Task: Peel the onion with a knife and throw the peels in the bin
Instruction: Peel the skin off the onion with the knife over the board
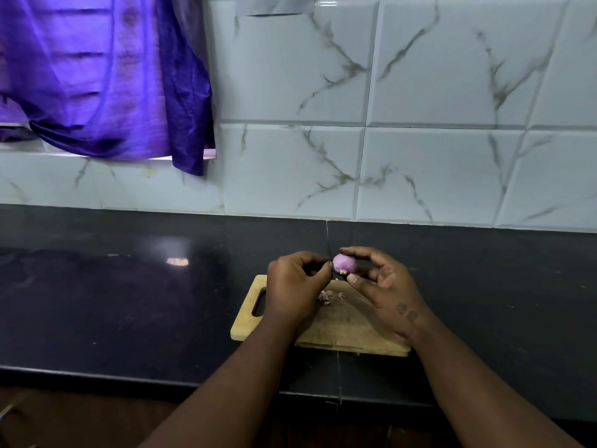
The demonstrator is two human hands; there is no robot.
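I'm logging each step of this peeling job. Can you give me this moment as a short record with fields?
onion: small, purple, held above the board
right hand: pinches the onion between thumb and fingers
left hand: curled, fingertips at the onion's left side
cutting board: wooden, on the dark counter
peels: few scraps on the board
knife: not visible
bin: not visible

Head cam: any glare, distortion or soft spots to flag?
Head view: bright window reflection on the glossy black counter; wide-angle bowing of the tile wall lines; purple curtain glows backlit; the onion and both hands read slightly soft, dim against the counter.
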